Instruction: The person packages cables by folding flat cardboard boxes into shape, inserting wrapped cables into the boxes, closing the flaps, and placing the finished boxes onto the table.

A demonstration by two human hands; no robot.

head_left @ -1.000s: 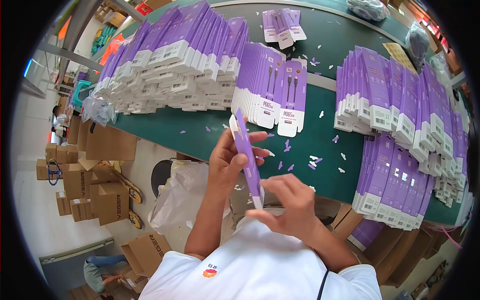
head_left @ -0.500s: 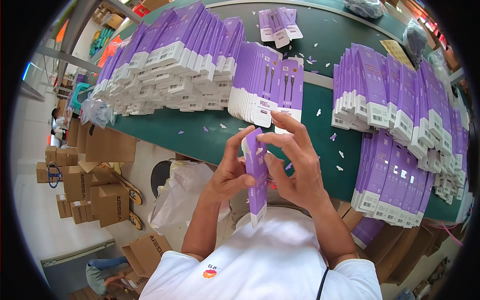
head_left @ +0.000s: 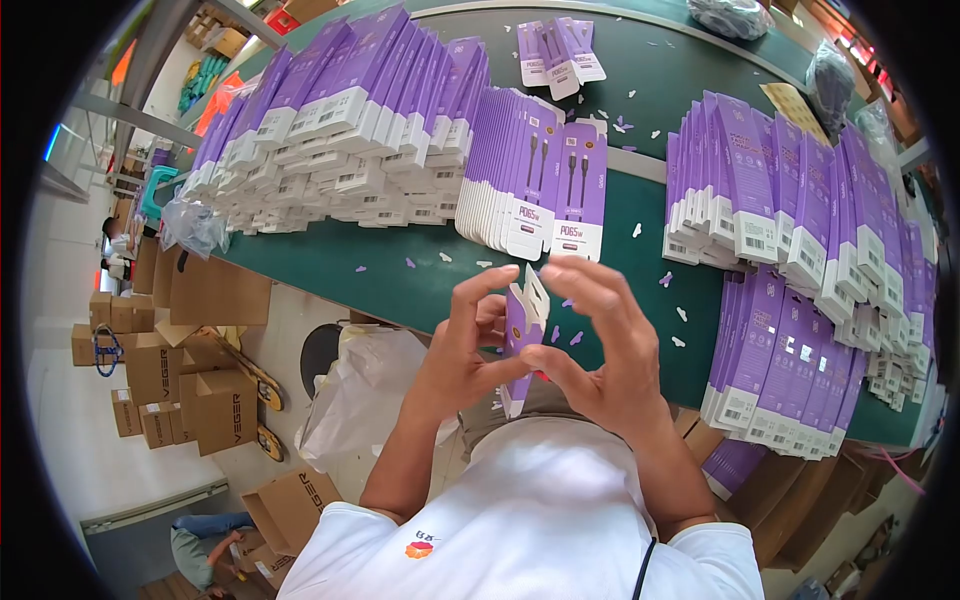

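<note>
A small purple and white box (head_left: 522, 325) is upright in front of my chest, its white top flaps raised. My left hand (head_left: 472, 335) grips its left side between thumb and fingers. At its right, my right hand (head_left: 602, 345) has its thumb against the box and its fingers spread, slightly blurred, near the flaps. Beyond my hands a row of flat purple cartons (head_left: 510, 170) stands on the green table (head_left: 640, 290), with one carton (head_left: 580, 190) lying at its right end.
Large piles of purple-white boxes stand at the left (head_left: 340, 110) and right (head_left: 750, 180). A few cartons (head_left: 560, 55) lie at the back. Small cut-out scraps dot the table. Brown cardboard boxes (head_left: 225, 405) and a crouching person (head_left: 195, 550) are at lower left.
The box has turned in my left hand, and its top flaps now stand open towards the table. My right hand has come over from the lower right to the box's top.
</note>
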